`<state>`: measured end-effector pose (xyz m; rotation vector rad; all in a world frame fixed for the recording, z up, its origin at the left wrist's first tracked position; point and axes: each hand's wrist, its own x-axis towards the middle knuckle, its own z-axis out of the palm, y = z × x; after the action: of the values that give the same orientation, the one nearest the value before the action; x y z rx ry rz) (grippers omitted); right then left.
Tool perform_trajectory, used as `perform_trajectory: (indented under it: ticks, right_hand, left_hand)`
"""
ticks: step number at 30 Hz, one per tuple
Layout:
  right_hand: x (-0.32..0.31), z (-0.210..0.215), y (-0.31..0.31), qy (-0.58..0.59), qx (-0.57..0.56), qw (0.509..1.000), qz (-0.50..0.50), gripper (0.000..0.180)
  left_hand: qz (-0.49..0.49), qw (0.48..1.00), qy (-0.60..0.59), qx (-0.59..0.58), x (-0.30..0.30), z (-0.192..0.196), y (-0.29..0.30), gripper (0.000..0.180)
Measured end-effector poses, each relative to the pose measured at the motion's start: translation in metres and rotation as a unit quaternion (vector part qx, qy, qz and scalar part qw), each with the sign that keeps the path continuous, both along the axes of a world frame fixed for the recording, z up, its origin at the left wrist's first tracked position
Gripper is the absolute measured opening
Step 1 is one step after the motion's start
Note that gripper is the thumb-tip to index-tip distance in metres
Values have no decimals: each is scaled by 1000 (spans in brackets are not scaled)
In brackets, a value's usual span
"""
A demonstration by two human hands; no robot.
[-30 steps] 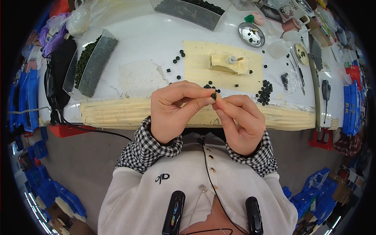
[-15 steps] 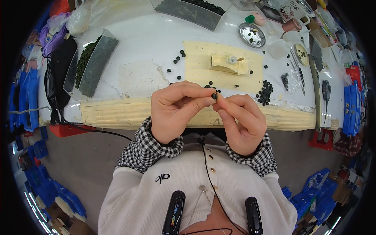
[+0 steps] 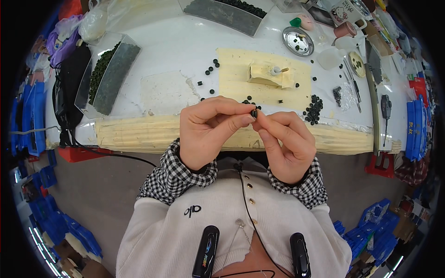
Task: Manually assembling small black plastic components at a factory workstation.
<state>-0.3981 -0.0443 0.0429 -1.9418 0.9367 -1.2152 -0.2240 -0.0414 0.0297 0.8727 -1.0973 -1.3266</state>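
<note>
A small black bead (image 3: 254, 112) sits pinched between the closed fingertips of the left hand (image 3: 207, 132) and right hand (image 3: 285, 143), above the table edge (image 3: 139, 134). Beyond lies one yellow mat (image 3: 241, 76) with about a dozen clustered beads (image 3: 314, 109).

Left hand (image 3: 208, 129) and right hand (image 3: 285, 141) meet above table edge (image 3: 139, 134), fingertips pinching small black bead (image 3: 254, 112) between them. Loose black beads (image 3: 314, 109) scattered on yellow mat (image 3: 236, 69) behind. Round metal dish (image 3: 298, 41) farther back.
</note>
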Motion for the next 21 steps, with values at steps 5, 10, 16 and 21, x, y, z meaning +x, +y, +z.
perform_trajectory:
  ticks: [5, 10, 16, 21]
  right_hand:
    - [-12, -2, -19, -1, -59, 991, -118, 26]
    - [-21, 2, -57, 81, -79, 971, -210, 17]
    - [-18, -5, -75, 158, -95, 965, -186, 12]
    - [-16, 3, -72, 86, -116, 967, -208, 10]
  left_hand:
    - [-42, 980, 166, 99, 1, -9, 0, 17]
    - [-113, 900, 367, 207, 3, -18, -4, 22]
    - [-141, 863, 418, 247, 2, -22, -5, 23]
    - [-147, 863, 417, 244, 3, -21, -5, 23]
